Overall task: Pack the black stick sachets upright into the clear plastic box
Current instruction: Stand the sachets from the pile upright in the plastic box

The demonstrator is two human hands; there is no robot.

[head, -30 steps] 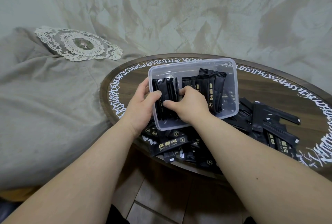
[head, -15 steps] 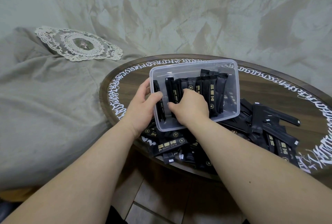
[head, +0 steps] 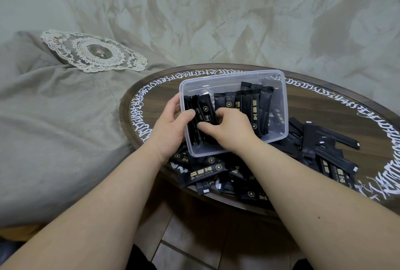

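Observation:
A clear plastic box [head: 279, 83] sits tilted on a pile of loose black stick sachets [head: 203, 172]. Inside it, a row of sachets [head: 255, 105] stands upright on the right side. A smaller bundle of sachets [head: 204, 110] leans at the box's left end. My left hand [head: 167, 127] grips the box's left wall, thumb inside against that bundle. My right hand [head: 229, 129] reaches into the box with its fingers curled round the lower part of the left bundle.
The box and sachets lie on a round dark wooden table [head: 346, 118] with white lettering round its rim. More loose sachets [head: 324, 152] spread to the right. A grey cushion with a lace doily [head: 93, 53] lies on the left.
My right hand has shifted left inside the box, from the middle row to the left bundle, which now stands more apart from the right-hand row. My left hand has stayed on the box's wall.

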